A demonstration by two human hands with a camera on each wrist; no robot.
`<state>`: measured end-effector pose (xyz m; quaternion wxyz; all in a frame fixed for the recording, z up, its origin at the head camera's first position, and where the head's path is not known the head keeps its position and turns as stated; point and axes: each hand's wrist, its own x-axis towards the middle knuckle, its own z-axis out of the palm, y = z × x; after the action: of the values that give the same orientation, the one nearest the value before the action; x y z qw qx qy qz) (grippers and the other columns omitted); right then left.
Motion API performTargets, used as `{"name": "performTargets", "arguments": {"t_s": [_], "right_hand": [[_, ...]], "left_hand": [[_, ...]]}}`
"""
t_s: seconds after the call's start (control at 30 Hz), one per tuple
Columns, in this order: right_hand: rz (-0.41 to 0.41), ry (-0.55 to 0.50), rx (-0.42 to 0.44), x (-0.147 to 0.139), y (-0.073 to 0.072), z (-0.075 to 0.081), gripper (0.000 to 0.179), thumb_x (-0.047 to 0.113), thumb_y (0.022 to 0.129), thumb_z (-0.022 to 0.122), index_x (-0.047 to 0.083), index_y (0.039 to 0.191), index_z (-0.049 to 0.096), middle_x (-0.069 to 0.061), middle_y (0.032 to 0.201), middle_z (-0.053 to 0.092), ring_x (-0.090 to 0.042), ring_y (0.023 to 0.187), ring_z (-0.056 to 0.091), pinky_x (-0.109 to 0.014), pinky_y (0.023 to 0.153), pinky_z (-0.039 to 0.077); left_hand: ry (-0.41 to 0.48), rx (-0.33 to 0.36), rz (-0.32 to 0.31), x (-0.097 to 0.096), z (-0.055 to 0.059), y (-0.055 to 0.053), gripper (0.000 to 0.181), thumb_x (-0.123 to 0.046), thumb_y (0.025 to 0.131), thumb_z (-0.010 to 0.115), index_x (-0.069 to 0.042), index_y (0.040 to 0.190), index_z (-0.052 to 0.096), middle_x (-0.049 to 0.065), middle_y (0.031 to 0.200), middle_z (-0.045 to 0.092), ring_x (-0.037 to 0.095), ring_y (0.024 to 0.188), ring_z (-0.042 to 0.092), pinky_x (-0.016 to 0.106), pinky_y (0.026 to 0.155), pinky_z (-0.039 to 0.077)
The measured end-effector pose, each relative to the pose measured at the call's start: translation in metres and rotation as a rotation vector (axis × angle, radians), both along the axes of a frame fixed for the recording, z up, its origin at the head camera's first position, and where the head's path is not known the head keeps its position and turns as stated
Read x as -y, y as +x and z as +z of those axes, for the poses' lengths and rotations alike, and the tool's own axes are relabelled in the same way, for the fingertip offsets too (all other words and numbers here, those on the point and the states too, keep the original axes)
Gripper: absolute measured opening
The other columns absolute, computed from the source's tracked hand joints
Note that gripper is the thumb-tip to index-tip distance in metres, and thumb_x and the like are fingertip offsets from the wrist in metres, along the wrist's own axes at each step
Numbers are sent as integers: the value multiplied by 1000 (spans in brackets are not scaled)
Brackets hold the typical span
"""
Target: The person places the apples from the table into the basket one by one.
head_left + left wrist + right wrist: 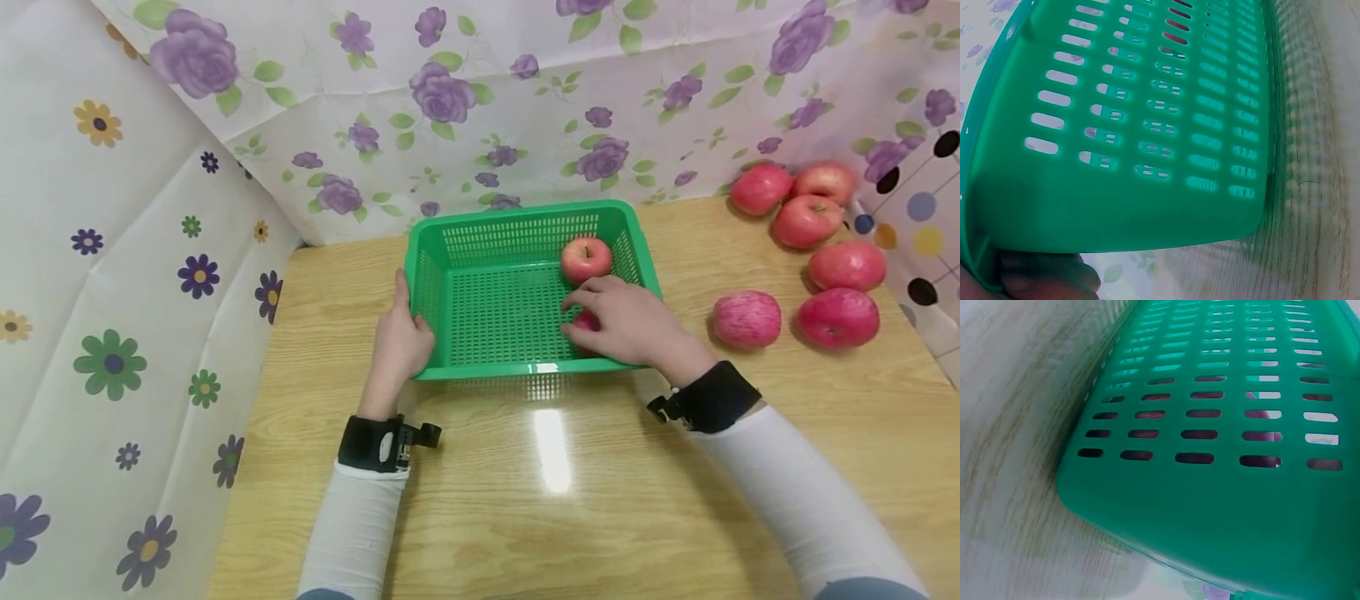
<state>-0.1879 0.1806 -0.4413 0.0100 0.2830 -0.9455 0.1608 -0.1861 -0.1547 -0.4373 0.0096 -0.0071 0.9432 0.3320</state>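
A green plastic basket (pixel 517 371) with slotted walls sits on the wooden table. My left hand (pixel 401 337) grips its left rim, thumb on the rim; in the left wrist view its fingers (pixel 1054 275) show beneath the rim's edge. Over the basket's right front corner reaches my right hand (pixel 626 321), fingers curled around a red apple (pixel 587 321) that is partly hidden under them. Another red apple (pixel 587 260) lies behind it, in the back right corner. The right wrist view shows the basket's outer wall (pixel 1210 506), with dark and reddish shapes through the slots.
Right of the basket lie several more apples: a streaked one (pixel 747 319) nearest it, a dark red one (pixel 837 318) beside that, and a cluster (pixel 807 221) at the back. A flowered sheet (pixel 337 92) hangs behind the table (pixel 480 517), and another covers the left side.
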Motion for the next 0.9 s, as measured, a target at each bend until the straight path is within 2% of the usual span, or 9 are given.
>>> {"name": "performTargets", "arguments": {"t_s": [0.23, 0.53, 0.9], "right_hand": [[-24, -169, -115, -6, 0, 0, 32, 47, 93, 59, 21, 106, 73, 0, 112, 65, -19, 106, 55, -45, 87, 50], [-56, -193, -136, -9, 3, 1, 28, 47, 94, 58, 24, 103, 72, 3, 108, 66, -16, 102, 55, -43, 83, 51], [-102, -309, -183, -12, 5, 3, 25, 43, 96, 58, 23, 100, 73, 6, 98, 70, -15, 97, 58, -44, 75, 52]], "left_hand": [[0, -1, 6, -1, 2, 1, 81, 0, 95, 44, -8, 159, -4, 21, 80, 61, 29, 64, 59, 40, 55, 50], [5, 3, 1, -1, 2, 1, 80, -1, 96, 43, -9, 159, -5, 23, 82, 62, 28, 64, 60, 40, 55, 51], [0, 8, -2, -1, 1, 1, 82, -2, 95, 43, -11, 159, -7, 22, 82, 62, 28, 63, 59, 39, 54, 50]]}}
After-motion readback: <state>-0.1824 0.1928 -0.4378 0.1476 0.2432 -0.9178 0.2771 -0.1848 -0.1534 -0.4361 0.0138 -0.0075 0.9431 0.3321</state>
